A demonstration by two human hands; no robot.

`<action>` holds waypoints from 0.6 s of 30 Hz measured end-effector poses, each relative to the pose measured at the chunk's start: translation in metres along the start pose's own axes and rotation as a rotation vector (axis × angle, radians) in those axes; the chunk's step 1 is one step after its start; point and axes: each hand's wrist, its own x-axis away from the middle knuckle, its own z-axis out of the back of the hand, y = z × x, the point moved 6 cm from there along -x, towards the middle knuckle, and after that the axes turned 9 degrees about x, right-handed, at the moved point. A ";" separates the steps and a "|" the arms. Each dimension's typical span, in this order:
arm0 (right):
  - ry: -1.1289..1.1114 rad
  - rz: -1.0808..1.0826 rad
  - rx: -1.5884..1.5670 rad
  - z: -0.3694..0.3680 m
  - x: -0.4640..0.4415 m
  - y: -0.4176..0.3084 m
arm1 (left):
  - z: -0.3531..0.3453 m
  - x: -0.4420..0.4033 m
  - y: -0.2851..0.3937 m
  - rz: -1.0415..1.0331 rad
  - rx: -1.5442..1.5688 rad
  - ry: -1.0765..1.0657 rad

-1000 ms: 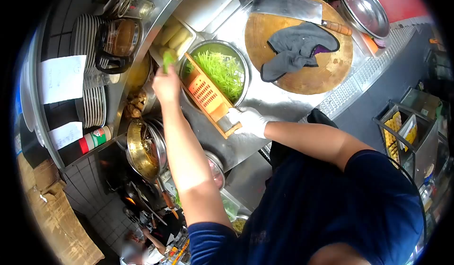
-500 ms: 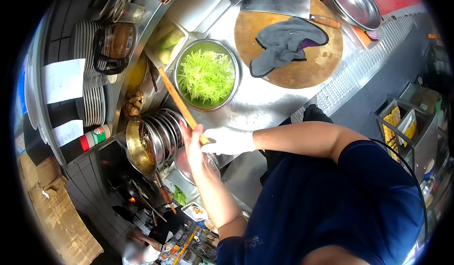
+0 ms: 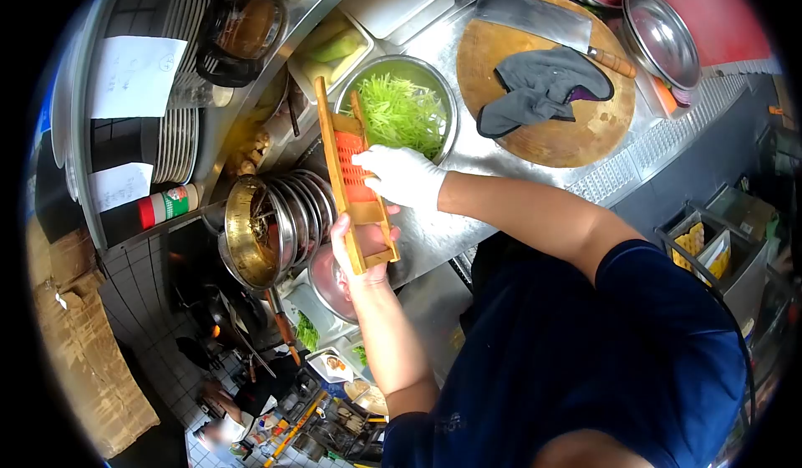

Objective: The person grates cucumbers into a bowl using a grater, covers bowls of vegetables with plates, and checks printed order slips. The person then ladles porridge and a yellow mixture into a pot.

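Observation:
My bare left hand [image 3: 364,255] grips the lower end of a wooden-framed grater [image 3: 344,188] with an orange slotted plate. The grater is tilted, its face toward me, and its far end overlaps the near rim of a metal bowl [image 3: 454,104]. My right hand [image 3: 403,175], in a white glove, rests its slightly spread fingertips on the orange plate. Pale green shreds [image 3: 401,109] fill the bowl. Beyond it, a round wooden chopping board [image 3: 576,146] carries a cleaver [image 3: 535,18] and a crumpled grey cloth [image 3: 547,88].
Left of the bowl are a tub of green vegetables [image 3: 338,46] and lidded white containers [image 3: 397,0]. Stacked metal bowls and pans [image 3: 292,213] stand near my left forearm. A shelf [image 3: 276,63] holds plates and a jug. Another person [image 3: 224,418] is at the lower left.
The grater has turned from edge-on to show its orange face. My gloved hand has moved from its lower end up onto the plate. The whole view has shifted slightly.

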 end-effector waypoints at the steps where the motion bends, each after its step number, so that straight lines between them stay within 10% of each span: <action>1: -0.036 -0.010 0.035 -0.006 -0.004 0.004 | 0.000 0.000 -0.001 0.010 0.009 -0.014; 8: 0.130 -0.255 0.433 0.040 -0.017 0.051 | 0.022 0.011 0.007 -0.037 -0.083 0.074; 13: -0.286 -0.407 -0.775 0.026 0.000 0.015 | 0.004 0.029 -0.013 -0.236 -0.536 0.037; 18: -0.161 -0.261 -0.961 0.053 0.035 -0.004 | -0.031 0.037 -0.051 -0.312 -0.739 -0.193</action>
